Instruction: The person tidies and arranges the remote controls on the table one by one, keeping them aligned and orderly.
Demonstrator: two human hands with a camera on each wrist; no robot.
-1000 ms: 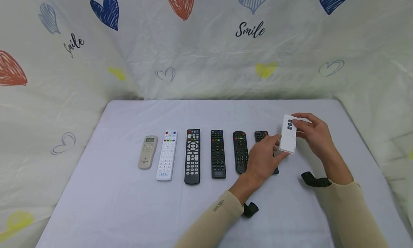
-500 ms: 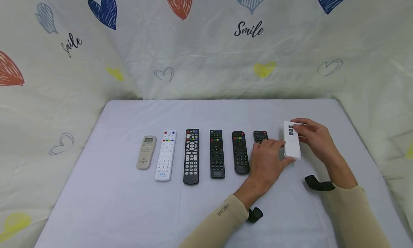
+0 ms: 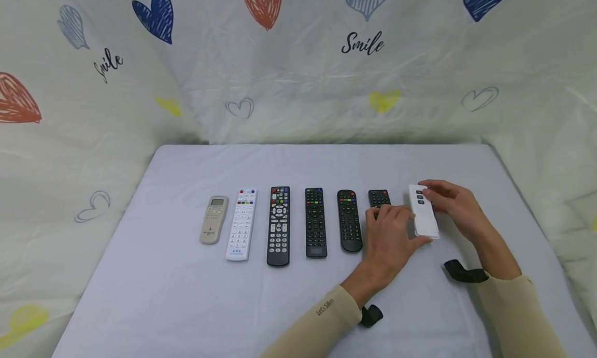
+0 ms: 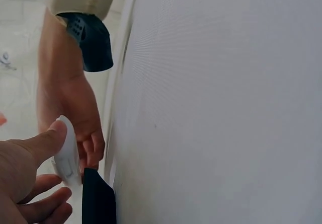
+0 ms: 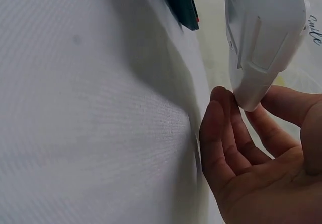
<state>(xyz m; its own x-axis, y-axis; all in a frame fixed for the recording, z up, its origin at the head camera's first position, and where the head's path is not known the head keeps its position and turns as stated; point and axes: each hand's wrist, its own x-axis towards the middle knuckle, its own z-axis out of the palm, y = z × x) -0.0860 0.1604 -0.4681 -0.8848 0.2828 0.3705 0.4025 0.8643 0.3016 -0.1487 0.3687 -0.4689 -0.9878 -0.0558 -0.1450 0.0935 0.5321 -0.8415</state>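
Note:
A white remote control [image 3: 423,213] with three dark buttons near its far end is at the right of the row, held between both hands. My right hand [image 3: 454,205] pinches its far end; in the right wrist view that remote [image 5: 269,27] shows its pale back, tilted over the cloth. My left hand [image 3: 389,239] holds the near end, thumb at the bottom edge and fingertips at the left side; the left wrist view shows the thumb [image 4: 53,133] against it. Beneath the left hand lies a black remote [image 3: 379,196], its lower part hidden.
To the left, a row of remotes lies on the white tablecloth [image 3: 186,306]: a small beige one [image 3: 214,219], a white one [image 3: 241,224], a large black one [image 3: 278,226], and two slimmer black ones [image 3: 315,222], [image 3: 349,220]. A patterned curtain [image 3: 298,78] rises behind the table.
Both hands have brought the white remote down toward the near side and slightly right, beside the rightmost black remote. The other remotes stay in place.

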